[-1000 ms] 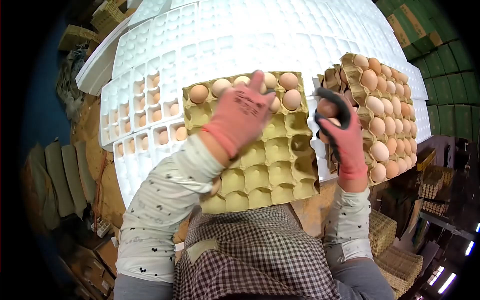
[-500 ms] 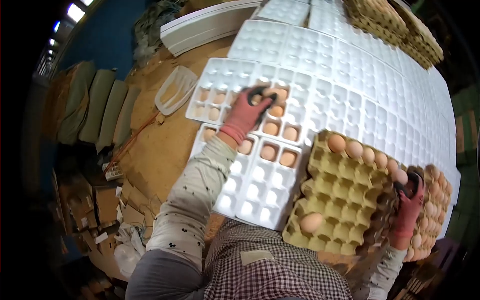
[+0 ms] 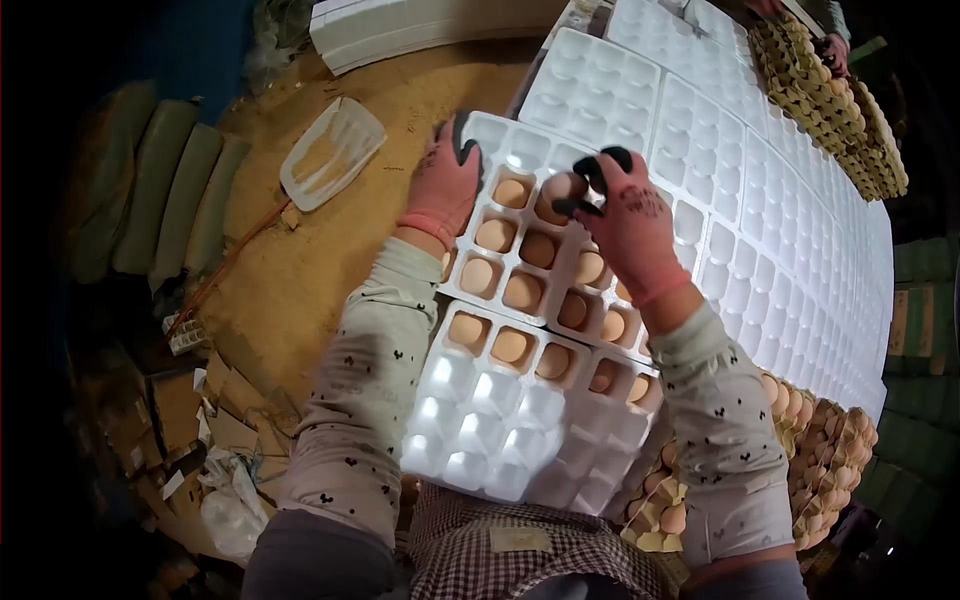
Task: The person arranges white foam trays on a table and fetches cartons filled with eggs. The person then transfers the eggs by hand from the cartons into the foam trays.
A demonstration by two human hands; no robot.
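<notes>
Brown oval eggs (image 3: pixel 510 346) part-fill white foam trays (image 3: pixel 523 150); six-o'clock cups (image 3: pixel 477 424) empty. Your pink-gloved right hand (image 3: pixel 640 222) pinches one; left hand's (image 3: pixel 445 188) grip unclear.

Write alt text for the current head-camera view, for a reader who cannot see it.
A right hand in a pink, black-tipped glove holds a brown egg over partly filled white molded trays; the similarly gloved left hand is at their edge. Egg-filled pulp trays sit lower right.
</notes>
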